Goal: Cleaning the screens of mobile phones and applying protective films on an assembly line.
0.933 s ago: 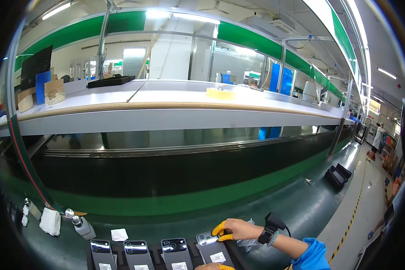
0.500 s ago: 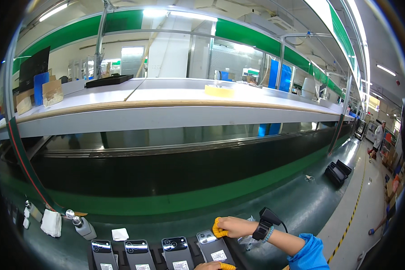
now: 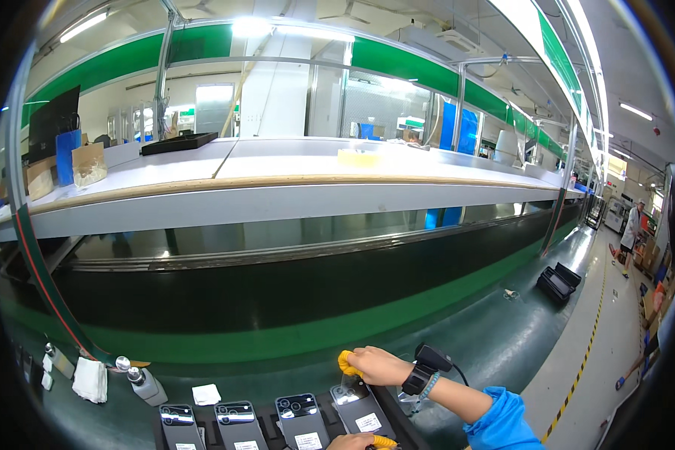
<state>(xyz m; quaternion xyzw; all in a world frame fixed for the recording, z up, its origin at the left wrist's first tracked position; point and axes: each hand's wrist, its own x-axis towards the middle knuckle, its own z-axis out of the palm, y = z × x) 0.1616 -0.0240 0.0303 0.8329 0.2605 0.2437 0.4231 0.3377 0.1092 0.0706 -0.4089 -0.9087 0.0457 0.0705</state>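
We see our right hand (image 3: 379,365) low in the view, at about five o'clock from the centre, its forearm running in from the lower right in a blue sleeve (image 3: 502,420) with a black wrist strap (image 3: 418,377) carrying a small dark device. The fingers are curled together and clamped on a yellow cloth (image 3: 346,362), which pokes out at the nine o'clock side of the knuckles. The hand rests over the top end of the rightmost phone (image 3: 358,409), and the cloth sits just at that phone's upper edge, near its camera corner. This phone is the last of four dark phones lying backs-up in a row along the bottom edge; the other three phones (image 3: 236,420) stretch away at nine o'clock from it, each with a white label near its lower end. Our left hand (image 3: 352,442) barely shows at six o'clock, only its top edge in view, beside a bit of yellow (image 3: 384,442) at the lower end of the same phone; we cannot tell whether its fingers are apart or closed. At eight o'clock on the green work surface (image 3: 292,341) stand a small bottle (image 3: 144,384), a folded white cloth (image 3: 90,379) and a small white square pad (image 3: 205,394). At three o'clock, well apart, a black tray stack (image 3: 559,283) lies on the floor.
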